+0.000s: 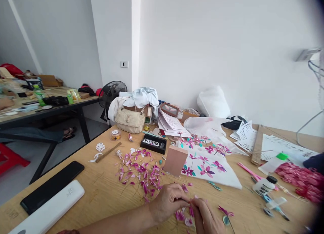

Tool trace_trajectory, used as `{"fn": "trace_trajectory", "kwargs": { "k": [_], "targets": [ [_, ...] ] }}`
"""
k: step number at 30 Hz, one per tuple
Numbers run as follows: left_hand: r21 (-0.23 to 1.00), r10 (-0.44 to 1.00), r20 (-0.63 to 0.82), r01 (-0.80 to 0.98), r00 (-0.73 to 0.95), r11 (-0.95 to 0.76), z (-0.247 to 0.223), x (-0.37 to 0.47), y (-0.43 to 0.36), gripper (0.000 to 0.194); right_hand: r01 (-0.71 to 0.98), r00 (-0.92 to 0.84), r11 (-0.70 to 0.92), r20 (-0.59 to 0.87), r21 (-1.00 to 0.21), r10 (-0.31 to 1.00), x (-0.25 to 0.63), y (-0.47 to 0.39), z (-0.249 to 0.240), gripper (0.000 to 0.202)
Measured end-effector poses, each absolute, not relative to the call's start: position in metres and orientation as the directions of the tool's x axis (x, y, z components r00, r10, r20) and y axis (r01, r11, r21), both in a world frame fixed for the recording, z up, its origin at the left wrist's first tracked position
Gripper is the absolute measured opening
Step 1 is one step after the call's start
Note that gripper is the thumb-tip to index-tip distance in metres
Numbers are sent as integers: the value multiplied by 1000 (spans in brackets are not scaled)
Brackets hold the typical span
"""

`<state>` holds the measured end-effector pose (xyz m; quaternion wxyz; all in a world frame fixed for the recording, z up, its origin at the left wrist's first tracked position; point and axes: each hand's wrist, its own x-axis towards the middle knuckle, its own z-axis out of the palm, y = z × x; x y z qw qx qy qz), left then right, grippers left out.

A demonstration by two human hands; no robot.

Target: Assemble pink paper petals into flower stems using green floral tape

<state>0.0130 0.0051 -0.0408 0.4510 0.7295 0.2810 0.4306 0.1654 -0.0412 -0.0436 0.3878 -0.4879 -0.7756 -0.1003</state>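
My left hand [170,201] reaches in over the table with thumb and index finger pinched together. Its fingertips meet those of my right hand [208,216], which is also closed in a pinch. Whatever lies between the fingertips is too small to make out. Loose pink petals [180,215] lie just beneath my hands. Beyond my left hand spreads a pile of pink and purple petals [141,166] with thin stems. A finished-looking magenta flower [226,211] on a dark stem rests right of my right hand. Behind my hands stands a wooden block [175,160].
Several pink flowers with teal leaves lie on a white sheet [227,176]. A black tray [153,144] holds small white pieces. At left are a black case [53,185] and a white device [50,208]. A white bottle [264,185], pink scissors [249,171] and red fabric [296,180] sit at right.
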Motion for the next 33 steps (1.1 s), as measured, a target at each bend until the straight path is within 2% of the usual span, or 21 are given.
{"fn": "trace_trajectory", "kwargs": {
  "k": [6, 12, 16, 19, 22, 24, 27, 30, 33],
  "targets": [
    [913, 800, 359, -1, 480, -409, -31, 9, 7, 21, 849, -202, 481, 706, -220, 679, 154, -47, -24, 18],
    [913, 812, 229, 171, 536, -370, -7, 9, 10, 9, 871, -177, 394, 562, -293, 808, 151, -46, -13, 19],
    [980, 845, 29, 153, 534, -131, 7, 6, 18, 9, 872, -120, 287, 395, -396, 911, 168, -37, 10, 20],
    [995, 825, -102, 64, 557, 80, 14, 0, 26, 20, 898, 19, 172, 426, -405, 904, 185, -38, 35, 16],
    [973, 797, -120, -90, 593, 214, 20, -6, 31, 27, 929, 55, 193, 633, -315, 772, 184, -51, 53, 13],
    [950, 779, -120, -156, 615, 269, 24, -8, 32, 27, 919, -104, 341, 711, -200, 696, 173, -59, 56, 12],
    [932, 755, -123, -186, 644, 311, 29, -8, 29, 26, 877, -374, 481, 638, 6, 673, 155, -60, 48, 26],
    [930, 721, -127, -171, 682, 326, 31, -8, 26, 25, 874, -465, 461, 547, 156, 696, 153, -52, 36, 33],
    [926, 684, -133, -156, 717, 344, 31, -7, 24, 25, 851, -514, 479, 534, 217, 671, 162, -46, 29, 31]
  ]
}}
